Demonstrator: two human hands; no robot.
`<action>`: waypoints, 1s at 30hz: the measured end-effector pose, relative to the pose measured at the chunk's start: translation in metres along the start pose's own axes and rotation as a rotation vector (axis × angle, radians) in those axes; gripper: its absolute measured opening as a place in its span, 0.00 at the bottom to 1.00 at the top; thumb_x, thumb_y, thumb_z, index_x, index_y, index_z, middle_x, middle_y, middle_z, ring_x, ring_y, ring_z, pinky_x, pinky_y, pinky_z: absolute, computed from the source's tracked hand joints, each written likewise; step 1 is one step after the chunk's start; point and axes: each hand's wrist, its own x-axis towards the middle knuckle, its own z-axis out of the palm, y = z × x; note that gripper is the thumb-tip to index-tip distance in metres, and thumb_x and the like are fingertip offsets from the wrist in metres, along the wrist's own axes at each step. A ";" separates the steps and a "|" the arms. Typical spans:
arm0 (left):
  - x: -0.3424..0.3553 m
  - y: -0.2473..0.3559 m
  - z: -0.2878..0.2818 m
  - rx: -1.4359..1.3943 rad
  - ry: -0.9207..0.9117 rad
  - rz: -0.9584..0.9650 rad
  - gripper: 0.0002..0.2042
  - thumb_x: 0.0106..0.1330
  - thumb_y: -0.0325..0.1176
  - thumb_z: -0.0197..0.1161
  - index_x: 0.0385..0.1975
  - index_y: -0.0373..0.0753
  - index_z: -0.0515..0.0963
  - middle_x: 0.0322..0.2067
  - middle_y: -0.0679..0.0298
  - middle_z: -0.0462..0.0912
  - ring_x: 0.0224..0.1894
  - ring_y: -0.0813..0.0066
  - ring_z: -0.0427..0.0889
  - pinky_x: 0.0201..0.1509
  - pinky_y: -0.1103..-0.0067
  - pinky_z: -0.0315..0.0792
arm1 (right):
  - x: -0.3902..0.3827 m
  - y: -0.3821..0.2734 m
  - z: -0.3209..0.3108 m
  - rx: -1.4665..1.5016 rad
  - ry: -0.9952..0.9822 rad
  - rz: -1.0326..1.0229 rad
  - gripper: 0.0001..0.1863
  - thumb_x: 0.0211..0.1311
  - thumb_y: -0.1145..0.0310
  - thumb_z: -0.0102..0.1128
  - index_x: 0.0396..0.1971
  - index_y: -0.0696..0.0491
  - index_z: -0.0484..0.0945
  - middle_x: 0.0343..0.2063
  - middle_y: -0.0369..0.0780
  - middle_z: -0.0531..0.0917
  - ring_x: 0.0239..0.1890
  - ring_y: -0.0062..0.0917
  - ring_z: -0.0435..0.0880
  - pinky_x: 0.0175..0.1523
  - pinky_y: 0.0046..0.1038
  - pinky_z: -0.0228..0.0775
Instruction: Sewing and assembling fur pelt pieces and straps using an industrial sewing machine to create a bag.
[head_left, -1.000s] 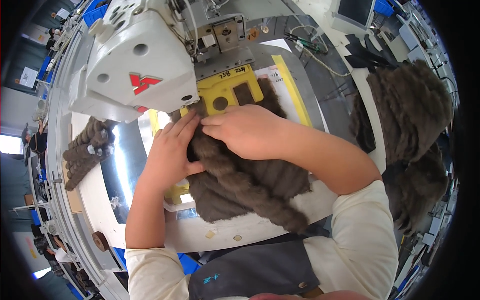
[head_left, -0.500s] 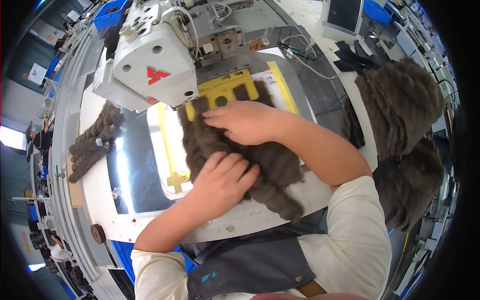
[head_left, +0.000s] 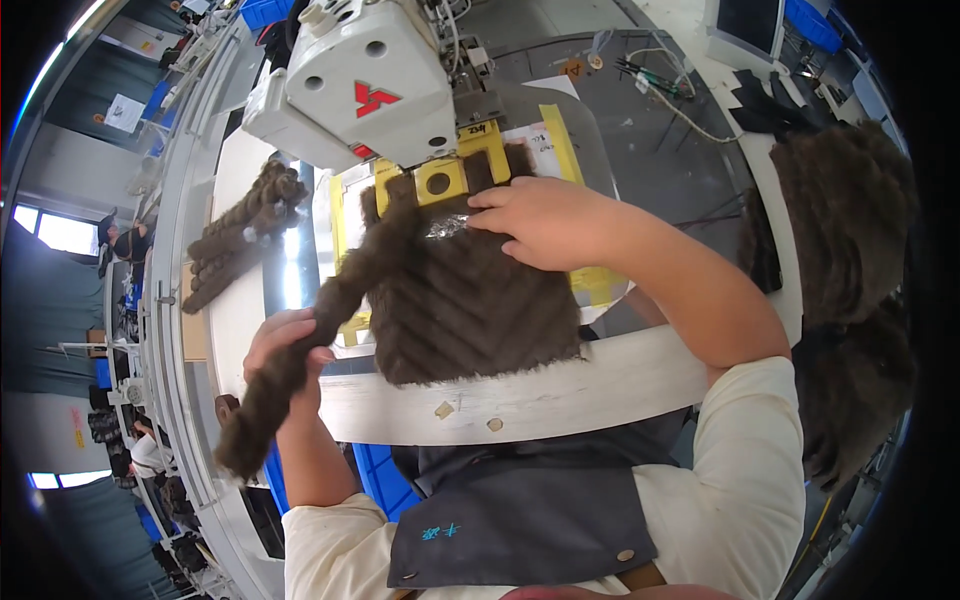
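Note:
A long brown fur strip (head_left: 345, 285) slants from the sewing area down to the lower left. My left hand (head_left: 283, 342) is closed around its lower part, with the strip lying over the fingers. A wide brown fur panel (head_left: 475, 310) with diagonal ridges lies flat under the machine. Fingers stretched, my right hand (head_left: 550, 225) rests at the panel's upper right, beside a small shiny silvery patch (head_left: 446, 227). Just above, a yellow template (head_left: 455, 180) with cut-outs sits over the fur, beneath the white sewing machine head (head_left: 365, 90).
Another rolled brown fur piece (head_left: 250, 225) lies left of the machine. Brown fur pieces (head_left: 845, 220) are stacked at the right. Green-handled tweezers (head_left: 645, 75) and a cord lie at the back right. The white table edge (head_left: 400, 410) curves in front of me.
My left hand has moved left and pulled the fur strip out to that side, uncovering the ridged panel and silvery patch. My right hand stays near the template. The view has shifted.

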 end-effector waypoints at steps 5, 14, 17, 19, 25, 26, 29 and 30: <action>-0.043 -0.045 -0.020 -0.129 0.224 -0.085 0.24 0.60 0.51 0.79 0.38 0.35 0.82 0.40 0.58 0.83 0.46 0.64 0.81 0.57 0.71 0.74 | 0.003 -0.016 -0.005 0.003 -0.038 0.006 0.26 0.66 0.68 0.63 0.65 0.52 0.78 0.70 0.40 0.74 0.61 0.40 0.76 0.69 0.38 0.70; -0.041 0.010 0.012 0.069 0.122 0.251 0.23 0.42 0.36 0.88 0.36 0.35 0.83 0.29 0.60 0.84 0.31 0.63 0.84 0.38 0.72 0.79 | 0.038 -0.081 0.003 0.612 -0.174 0.124 0.23 0.73 0.52 0.62 0.49 0.59 0.86 0.38 0.43 0.89 0.32 0.28 0.86 0.40 0.32 0.79; -0.046 0.017 0.020 0.125 0.108 0.307 0.24 0.46 0.40 0.86 0.37 0.35 0.82 0.28 0.61 0.83 0.30 0.64 0.83 0.34 0.74 0.77 | 0.056 -0.118 0.024 1.101 -0.394 0.428 0.35 0.75 0.38 0.56 0.42 0.62 0.86 0.29 0.41 0.87 0.23 0.20 0.81 0.26 0.25 0.74; -0.046 0.019 0.021 0.167 0.050 0.396 0.25 0.42 0.41 0.87 0.35 0.35 0.83 0.28 0.62 0.83 0.30 0.64 0.83 0.32 0.75 0.77 | 0.061 -0.136 0.052 1.265 -0.368 0.469 0.35 0.75 0.38 0.55 0.30 0.60 0.84 0.25 0.40 0.85 0.18 0.20 0.77 0.21 0.23 0.70; -0.050 0.034 0.014 0.158 -0.018 0.390 0.26 0.37 0.39 0.88 0.37 0.35 0.86 0.29 0.62 0.83 0.28 0.67 0.81 0.29 0.76 0.75 | 0.053 -0.166 0.084 1.677 -0.172 0.523 0.22 0.75 0.55 0.63 0.26 0.58 0.82 0.18 0.36 0.79 0.15 0.18 0.71 0.19 0.24 0.60; -0.048 0.042 0.009 0.123 -0.045 0.390 0.26 0.38 0.39 0.88 0.37 0.36 0.86 0.31 0.62 0.83 0.27 0.68 0.81 0.28 0.77 0.74 | 0.053 -0.169 0.083 1.655 -0.131 0.565 0.19 0.74 0.59 0.64 0.26 0.58 0.82 0.17 0.36 0.78 0.15 0.17 0.70 0.20 0.25 0.59; -0.049 0.058 -0.002 0.046 -0.059 0.419 0.23 0.44 0.41 0.87 0.38 0.39 0.85 0.35 0.62 0.84 0.26 0.71 0.79 0.25 0.79 0.69 | 0.051 -0.173 0.081 1.655 -0.058 0.591 0.20 0.74 0.58 0.63 0.24 0.58 0.81 0.16 0.35 0.76 0.15 0.18 0.69 0.21 0.25 0.60; -0.048 0.065 -0.007 -0.006 -0.104 0.434 0.23 0.46 0.42 0.87 0.38 0.39 0.85 0.35 0.62 0.84 0.26 0.72 0.79 0.25 0.79 0.70 | 0.051 -0.172 0.080 1.653 -0.059 0.597 0.20 0.74 0.58 0.63 0.24 0.58 0.81 0.16 0.35 0.76 0.15 0.18 0.69 0.21 0.25 0.60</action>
